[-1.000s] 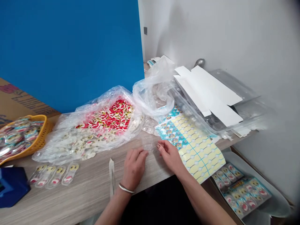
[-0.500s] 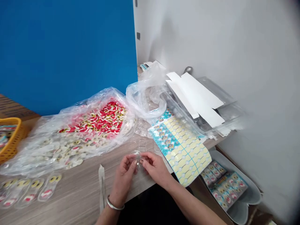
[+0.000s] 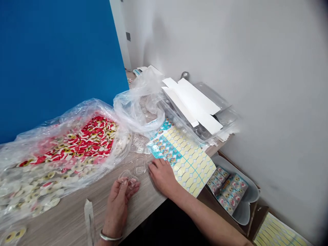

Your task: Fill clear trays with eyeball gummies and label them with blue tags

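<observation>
Near the table's front edge, my left hand (image 3: 120, 201) holds a clear plastic shell (image 3: 129, 178) between thumb and fingers. My right hand (image 3: 162, 176) reaches over the table with its fingers slightly bent, their tips at another clear shell (image 3: 150, 160). Whether it grips that shell is too small to tell. More clear shells (image 3: 140, 165) lie just beyond the hands. Right of them is a sticker sheet (image 3: 189, 160), blue with pictures at one end and yellow labels over the rest.
A large plastic bag (image 3: 87, 136) of red, white and yellow pieces covers the left. White card pieces (image 3: 192, 102) lie on clear trays at the back right. A grey bin (image 3: 244, 205) with packed goods stands below the table's right edge. A paper strip (image 3: 89, 218) lies in front.
The view has turned right. My hands have parted: the left keeps a clear shell, while the right has moved away to the shells by the sticker sheet.
</observation>
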`<action>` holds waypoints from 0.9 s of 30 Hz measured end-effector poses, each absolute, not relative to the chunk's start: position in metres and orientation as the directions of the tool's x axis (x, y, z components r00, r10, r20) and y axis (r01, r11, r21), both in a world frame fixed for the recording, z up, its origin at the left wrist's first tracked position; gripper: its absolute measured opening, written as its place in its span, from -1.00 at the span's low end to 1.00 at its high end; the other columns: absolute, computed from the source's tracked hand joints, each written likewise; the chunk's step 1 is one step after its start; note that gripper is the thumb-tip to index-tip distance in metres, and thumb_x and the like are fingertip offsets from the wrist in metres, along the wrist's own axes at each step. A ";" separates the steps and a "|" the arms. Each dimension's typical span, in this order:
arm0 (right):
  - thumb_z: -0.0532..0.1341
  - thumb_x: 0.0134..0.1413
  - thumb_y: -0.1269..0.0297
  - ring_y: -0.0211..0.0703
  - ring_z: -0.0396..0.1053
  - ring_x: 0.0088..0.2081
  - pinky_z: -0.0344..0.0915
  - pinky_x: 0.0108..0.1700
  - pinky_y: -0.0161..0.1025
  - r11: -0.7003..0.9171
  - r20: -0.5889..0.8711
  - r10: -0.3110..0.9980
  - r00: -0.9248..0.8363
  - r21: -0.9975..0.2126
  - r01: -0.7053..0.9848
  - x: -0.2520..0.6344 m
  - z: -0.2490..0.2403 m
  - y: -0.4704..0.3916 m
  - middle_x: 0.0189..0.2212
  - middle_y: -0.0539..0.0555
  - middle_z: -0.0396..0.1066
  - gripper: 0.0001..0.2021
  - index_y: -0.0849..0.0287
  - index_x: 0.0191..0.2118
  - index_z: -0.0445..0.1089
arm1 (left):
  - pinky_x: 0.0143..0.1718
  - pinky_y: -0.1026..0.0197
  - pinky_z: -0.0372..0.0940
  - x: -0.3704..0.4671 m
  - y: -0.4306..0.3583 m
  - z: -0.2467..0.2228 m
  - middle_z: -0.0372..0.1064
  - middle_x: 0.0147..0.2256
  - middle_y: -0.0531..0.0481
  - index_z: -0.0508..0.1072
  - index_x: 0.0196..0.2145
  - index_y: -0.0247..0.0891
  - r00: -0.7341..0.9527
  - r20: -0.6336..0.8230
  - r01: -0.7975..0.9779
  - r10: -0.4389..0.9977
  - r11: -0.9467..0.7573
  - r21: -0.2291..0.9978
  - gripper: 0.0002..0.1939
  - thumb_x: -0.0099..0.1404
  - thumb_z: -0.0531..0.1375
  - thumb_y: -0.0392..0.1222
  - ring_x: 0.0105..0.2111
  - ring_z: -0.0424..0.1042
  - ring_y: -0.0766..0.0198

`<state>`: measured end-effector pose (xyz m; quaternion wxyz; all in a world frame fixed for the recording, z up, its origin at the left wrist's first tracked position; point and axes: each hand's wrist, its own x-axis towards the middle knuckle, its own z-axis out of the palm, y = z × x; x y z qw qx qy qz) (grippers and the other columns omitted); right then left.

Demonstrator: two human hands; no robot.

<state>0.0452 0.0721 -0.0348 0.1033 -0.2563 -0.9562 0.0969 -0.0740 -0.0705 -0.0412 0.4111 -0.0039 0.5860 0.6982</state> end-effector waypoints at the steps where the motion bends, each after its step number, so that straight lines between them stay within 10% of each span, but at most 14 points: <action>1: 0.16 0.24 0.32 0.00 0.29 -0.08 0.22 -0.05 -0.08 0.835 0.164 0.529 -0.832 -0.273 0.477 0.046 -0.032 0.075 -0.09 0.15 0.41 -0.84 0.14 -0.09 0.41 | -0.17 0.09 0.42 -0.073 -0.070 -0.042 0.53 -0.35 0.01 0.34 -0.24 -0.20 -0.665 -0.485 -0.576 0.568 0.024 0.817 -0.57 0.05 0.38 0.04 -0.30 0.54 0.15; 9: 0.16 0.25 0.27 0.05 0.31 -0.04 0.21 -0.04 -0.08 0.569 0.225 0.822 -0.523 -0.298 0.766 0.111 -0.029 0.125 -0.06 0.20 0.41 -0.76 0.19 -0.01 0.40 | -0.17 0.18 0.42 -0.086 -0.073 -0.050 0.51 -0.35 0.05 0.37 -0.21 -0.18 -0.837 -0.372 -0.423 0.402 -0.044 0.905 -0.65 0.13 0.32 0.02 -0.29 0.53 0.22; 18: 0.19 0.19 0.33 0.10 0.29 0.03 0.20 0.00 -0.05 0.510 0.199 0.859 -0.472 -0.242 0.825 0.107 -0.043 0.152 0.03 0.22 0.39 -0.72 0.14 0.02 0.39 | -0.15 0.11 0.43 -0.079 -0.047 -0.047 0.53 -0.37 0.00 0.34 -0.16 -0.22 -0.733 -0.469 -0.528 0.493 0.022 0.849 -0.57 0.08 0.35 -0.02 -0.29 0.55 0.18; 27: 0.22 0.16 0.30 0.10 0.22 0.12 0.17 0.08 0.01 0.798 0.246 0.590 -0.769 -0.321 0.510 0.026 -0.033 0.137 0.10 0.19 0.34 -0.69 0.12 0.03 0.39 | -0.29 0.16 0.44 -0.081 -0.052 -0.046 0.51 -0.37 0.00 0.34 -0.13 -0.22 -0.727 -0.454 -0.514 0.515 0.030 0.857 -0.51 0.07 0.36 0.05 -0.33 0.55 0.17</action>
